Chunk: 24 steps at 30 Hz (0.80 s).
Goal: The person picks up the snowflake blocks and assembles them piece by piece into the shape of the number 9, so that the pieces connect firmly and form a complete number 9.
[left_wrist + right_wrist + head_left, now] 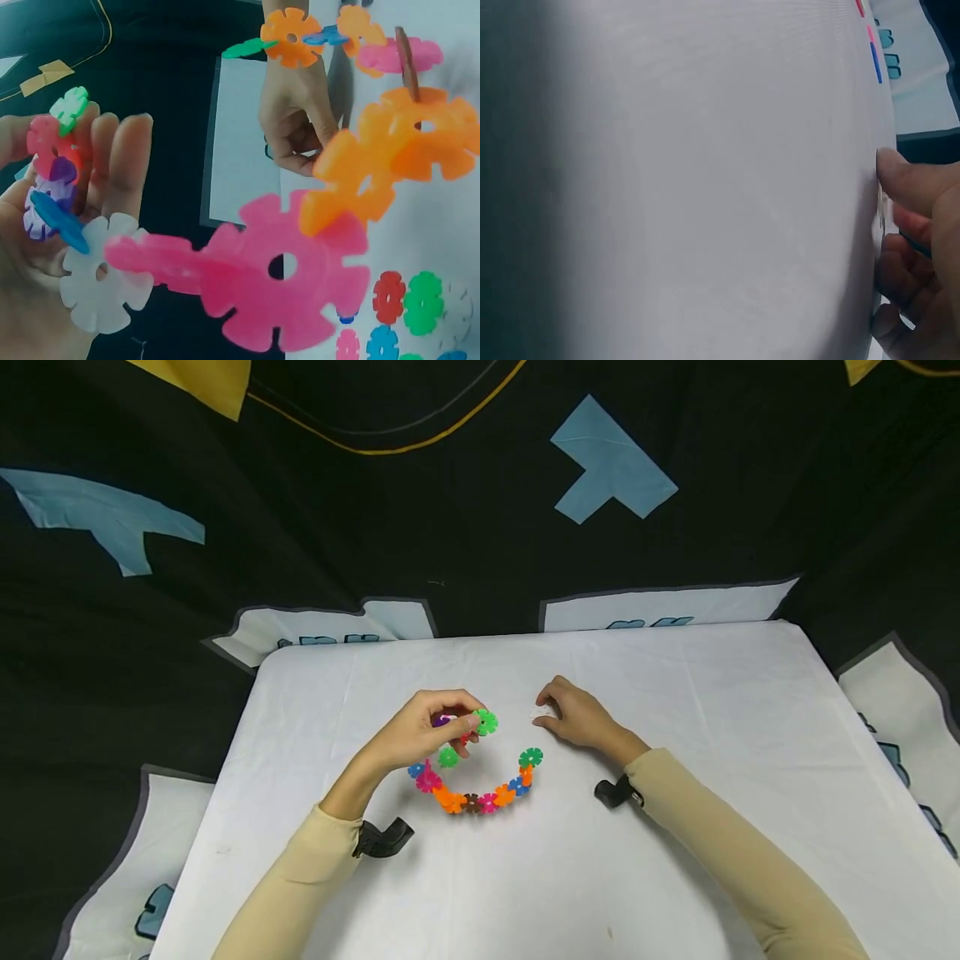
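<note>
Several linked plastic snowflake discs point(453, 802): prob. light, stiff; hold nr. joints. L hand point(417, 728) pinches green end disc point(487, 722); R hand point(577, 714) at clear disc point(541, 712), can't tell if gripped.

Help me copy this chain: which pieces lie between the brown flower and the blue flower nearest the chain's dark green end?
In the head view, from the brown flower to the blue flower: a pink flower, then an orange flower.

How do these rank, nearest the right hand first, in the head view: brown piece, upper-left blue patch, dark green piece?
1. Dark green piece, right end of the chain.
2. Brown piece, chain's bottom.
3. Blue patch, upper left backdrop.
</note>
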### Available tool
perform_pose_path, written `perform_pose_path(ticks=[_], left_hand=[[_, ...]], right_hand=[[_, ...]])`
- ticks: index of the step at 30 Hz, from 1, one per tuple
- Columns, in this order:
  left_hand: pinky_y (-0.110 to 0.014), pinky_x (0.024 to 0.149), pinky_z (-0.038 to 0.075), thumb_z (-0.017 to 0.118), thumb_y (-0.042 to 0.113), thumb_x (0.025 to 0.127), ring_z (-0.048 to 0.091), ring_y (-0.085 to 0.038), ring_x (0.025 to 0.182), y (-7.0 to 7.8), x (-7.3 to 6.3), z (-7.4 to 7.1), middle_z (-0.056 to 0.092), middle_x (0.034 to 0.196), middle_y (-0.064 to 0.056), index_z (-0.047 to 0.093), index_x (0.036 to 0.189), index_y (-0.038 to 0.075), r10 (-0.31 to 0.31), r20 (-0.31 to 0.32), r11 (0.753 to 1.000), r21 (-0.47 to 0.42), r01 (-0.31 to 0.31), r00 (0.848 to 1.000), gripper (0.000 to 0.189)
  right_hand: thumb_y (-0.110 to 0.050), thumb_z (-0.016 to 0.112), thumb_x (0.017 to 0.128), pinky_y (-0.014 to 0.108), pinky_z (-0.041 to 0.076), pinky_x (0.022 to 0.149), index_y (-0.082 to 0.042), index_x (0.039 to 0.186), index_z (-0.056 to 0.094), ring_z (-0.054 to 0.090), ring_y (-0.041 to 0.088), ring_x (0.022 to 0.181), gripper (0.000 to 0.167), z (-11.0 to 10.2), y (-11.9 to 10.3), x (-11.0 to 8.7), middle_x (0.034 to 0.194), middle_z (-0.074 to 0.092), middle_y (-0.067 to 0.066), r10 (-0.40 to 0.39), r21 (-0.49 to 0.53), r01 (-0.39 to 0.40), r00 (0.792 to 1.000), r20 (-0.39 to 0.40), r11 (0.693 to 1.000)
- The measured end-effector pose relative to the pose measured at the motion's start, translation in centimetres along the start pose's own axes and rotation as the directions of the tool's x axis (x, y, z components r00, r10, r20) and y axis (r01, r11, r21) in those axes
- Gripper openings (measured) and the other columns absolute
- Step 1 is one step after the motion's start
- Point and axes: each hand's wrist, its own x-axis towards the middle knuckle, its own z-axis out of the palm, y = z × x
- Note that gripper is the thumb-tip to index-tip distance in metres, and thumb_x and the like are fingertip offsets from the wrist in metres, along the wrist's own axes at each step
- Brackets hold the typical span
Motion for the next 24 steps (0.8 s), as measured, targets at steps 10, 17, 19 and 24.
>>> perform_pose_path(ticks=[10,17,19,24], left_hand=[[-0.041,0.075,0.06,0.048,0.009,0.103,0.069,-0.03,0.076,-0.1,0.8,1.0,0.065,0.083,-0.024,0.05,0.096,-0.004,0.074,0.044,0.984,-0.165,-0.066,0.996,0.016],[-0.028,0.066,0.055,0.04,0.005,0.103,0.058,-0.019,0.066,0.2,1.1,1.5,0.065,0.084,-0.014,0.046,0.1,-0.006,0.092,0.071,0.977,-0.197,-0.077,0.993,0.013],[-0.027,0.065,0.052,0.038,0.004,0.103,0.057,-0.018,0.066,0.3,1.2,1.6,0.065,0.087,-0.013,0.045,0.101,-0.006,0.095,0.067,0.977,-0.196,-0.081,0.993,0.012],[-0.03,0.073,0.052,0.038,0.005,0.102,0.06,-0.019,0.073,0.3,1.1,1.6,0.065,0.091,-0.01,0.045,0.106,-0.005,0.087,0.056,0.977,-0.2,-0.074,0.995,0.012]], right_hand=[[-0.018,0.073,0.089,0.023,0.038,0.058,-0.006,0.107,0.057,0.046,0.013,0.065,0.026,-0.6,0.0,-1.0,0.076,0.051,0.002,0.053,0.216,-0.043,0.998,-0.041,0.975],[-0.006,0.061,0.096,0.026,0.049,0.05,0.002,0.117,0.053,0.054,0.016,0.054,0.023,-5.1,-3.9,-3.3,0.074,0.059,0.014,0.104,0.668,-0.04,0.993,-0.056,0.743],[-0.005,0.059,0.097,0.025,0.051,0.054,0.004,0.118,0.052,0.055,0.015,0.056,0.024,-6.5,-5.5,-3.9,0.076,0.061,0.011,0.088,0.732,-0.026,0.995,-0.047,0.681],[-0.006,0.057,0.098,0.021,0.052,0.061,0.002,0.121,0.052,0.055,0.013,0.06,0.025,-8.8,-8.8,-5.4,0.078,0.064,0.002,0.048,0.813,-0.041,0.999,0.016,0.58]])
